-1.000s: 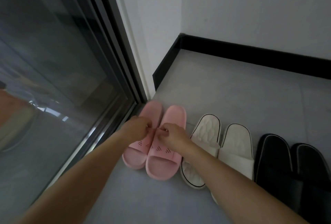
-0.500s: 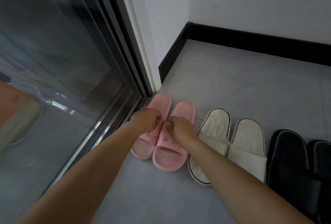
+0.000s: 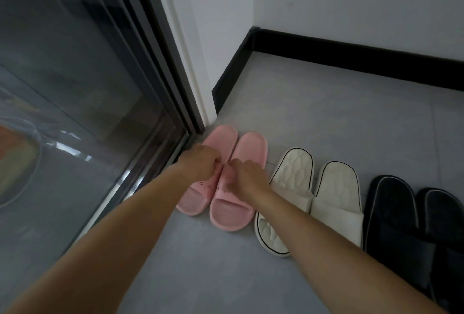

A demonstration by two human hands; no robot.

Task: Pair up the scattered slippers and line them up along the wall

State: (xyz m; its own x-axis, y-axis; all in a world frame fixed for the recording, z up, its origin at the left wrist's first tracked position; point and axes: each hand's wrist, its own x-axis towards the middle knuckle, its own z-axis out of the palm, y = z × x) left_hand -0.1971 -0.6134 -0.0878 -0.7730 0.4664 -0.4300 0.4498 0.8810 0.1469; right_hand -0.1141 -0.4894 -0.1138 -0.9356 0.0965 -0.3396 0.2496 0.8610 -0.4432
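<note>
Pink slippers (image 3: 227, 178) beside glass door (image 3: 75, 112).

Three slipper pairs (image 3: 311, 203) lie side by side on the floor (image 3: 326, 112), right of the glass door (image 3: 75, 87).

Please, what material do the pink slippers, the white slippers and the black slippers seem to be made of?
Pink slippers: probably moulded foam or rubber; smooth matte one-piece body, ribbed toe bed, cut slots in the strap.
White slippers: apparently soft cushioned material, perhaps foam or leather-like; pebbled insole, thin dark edging.
Black slippers: possibly fabric-lined, dull surface with light piping; too dark to tell for certain.
</note>
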